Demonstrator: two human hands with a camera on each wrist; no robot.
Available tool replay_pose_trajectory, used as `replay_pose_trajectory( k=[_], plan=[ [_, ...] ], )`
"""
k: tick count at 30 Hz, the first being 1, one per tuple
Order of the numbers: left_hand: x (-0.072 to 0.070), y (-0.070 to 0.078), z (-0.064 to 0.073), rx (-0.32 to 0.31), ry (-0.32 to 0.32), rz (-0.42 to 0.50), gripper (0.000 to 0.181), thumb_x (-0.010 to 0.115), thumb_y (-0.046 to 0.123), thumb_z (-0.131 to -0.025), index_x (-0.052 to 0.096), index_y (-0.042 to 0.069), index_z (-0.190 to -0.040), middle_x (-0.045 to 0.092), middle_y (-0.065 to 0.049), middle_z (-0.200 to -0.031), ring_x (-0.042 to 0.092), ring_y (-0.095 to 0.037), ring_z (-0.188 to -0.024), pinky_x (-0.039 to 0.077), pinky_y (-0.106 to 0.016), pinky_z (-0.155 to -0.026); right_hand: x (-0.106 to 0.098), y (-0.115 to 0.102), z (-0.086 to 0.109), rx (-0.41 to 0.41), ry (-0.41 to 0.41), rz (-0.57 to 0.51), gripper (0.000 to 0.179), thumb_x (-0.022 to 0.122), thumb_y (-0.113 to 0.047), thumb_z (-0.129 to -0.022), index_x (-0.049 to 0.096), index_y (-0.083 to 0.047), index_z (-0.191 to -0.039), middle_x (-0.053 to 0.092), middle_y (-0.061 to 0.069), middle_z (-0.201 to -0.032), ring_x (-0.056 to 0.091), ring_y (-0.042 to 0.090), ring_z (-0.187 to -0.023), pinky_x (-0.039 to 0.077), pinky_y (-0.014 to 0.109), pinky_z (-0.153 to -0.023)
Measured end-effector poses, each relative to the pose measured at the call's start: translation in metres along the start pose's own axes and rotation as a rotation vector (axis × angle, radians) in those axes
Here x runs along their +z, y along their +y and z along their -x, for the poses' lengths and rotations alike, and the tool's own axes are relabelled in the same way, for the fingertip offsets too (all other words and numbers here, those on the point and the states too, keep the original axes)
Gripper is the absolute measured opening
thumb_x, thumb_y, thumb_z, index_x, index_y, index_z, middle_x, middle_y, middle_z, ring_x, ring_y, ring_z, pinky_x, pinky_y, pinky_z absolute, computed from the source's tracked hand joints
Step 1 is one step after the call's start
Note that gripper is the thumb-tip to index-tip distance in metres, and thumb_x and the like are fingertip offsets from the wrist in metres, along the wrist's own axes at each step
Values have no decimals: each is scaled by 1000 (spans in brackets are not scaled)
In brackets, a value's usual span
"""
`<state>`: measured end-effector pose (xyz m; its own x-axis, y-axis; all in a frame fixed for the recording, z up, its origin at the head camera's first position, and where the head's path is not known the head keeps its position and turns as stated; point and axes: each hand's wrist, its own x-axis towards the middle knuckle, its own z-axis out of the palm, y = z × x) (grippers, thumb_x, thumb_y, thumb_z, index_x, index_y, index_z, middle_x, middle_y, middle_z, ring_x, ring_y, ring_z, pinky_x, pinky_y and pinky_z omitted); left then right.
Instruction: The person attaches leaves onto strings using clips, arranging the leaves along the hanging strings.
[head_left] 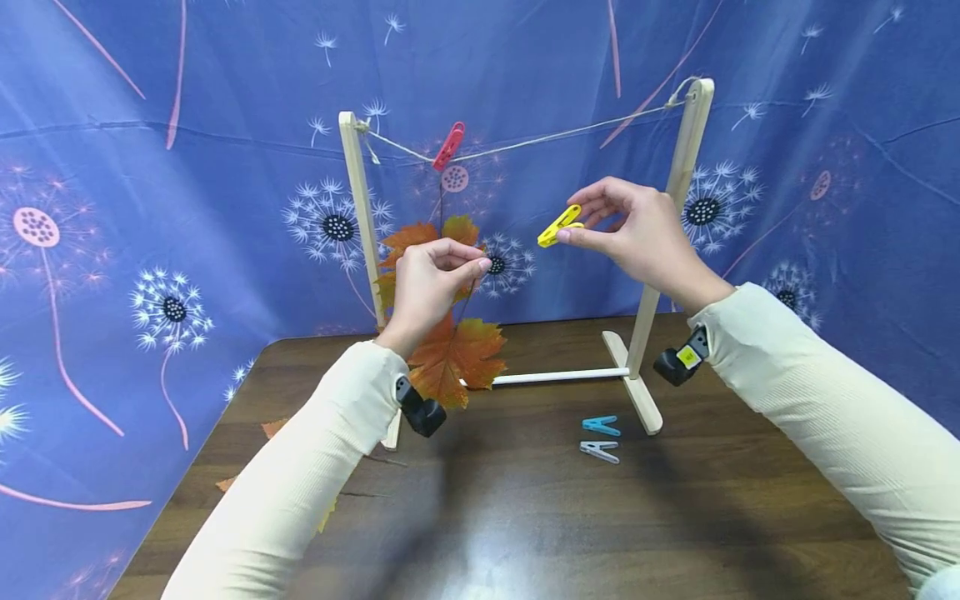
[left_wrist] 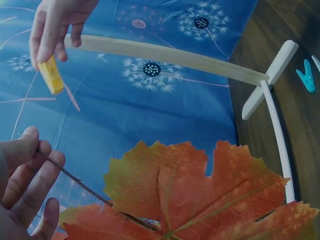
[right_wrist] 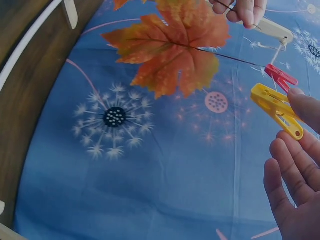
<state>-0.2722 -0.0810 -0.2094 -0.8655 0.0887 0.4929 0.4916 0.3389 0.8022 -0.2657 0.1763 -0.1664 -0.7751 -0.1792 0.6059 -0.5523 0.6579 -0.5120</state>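
Blue floral backdrop; left hand aloft, pinching leaf stem; right hand higher, pinching yellow clothespin.

The cloth hangs behind the desk. Upon the desk, the rod joins the left post and right post low down, the line up high. On the line, nearer the left post, sits the upper clothespin, the clipped leaf beneath it. The left hand is before that leaf, the held leaf below the hand. To its right, the right hand, before the right post, holds the held clothespin. Left of that post's foot lie the farther clothespin and nearer clothespin. The loose leaves lie left, partly behind the left sleeve.
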Motion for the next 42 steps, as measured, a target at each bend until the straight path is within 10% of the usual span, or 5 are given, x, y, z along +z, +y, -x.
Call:
replay_pose_trajectory(
  k=[42],
  plan=[
    [46,21,-84,-80,314,68,20,82,22,-88,81,6,-100,77,-8,-85,70,-10,-71,49,-20,-66,-7,-35,-101,-43,77,101,33,79,-30,-89,75,-6,-112,74,7,-104,63,6,-84,50,19,-78]
  ],
)
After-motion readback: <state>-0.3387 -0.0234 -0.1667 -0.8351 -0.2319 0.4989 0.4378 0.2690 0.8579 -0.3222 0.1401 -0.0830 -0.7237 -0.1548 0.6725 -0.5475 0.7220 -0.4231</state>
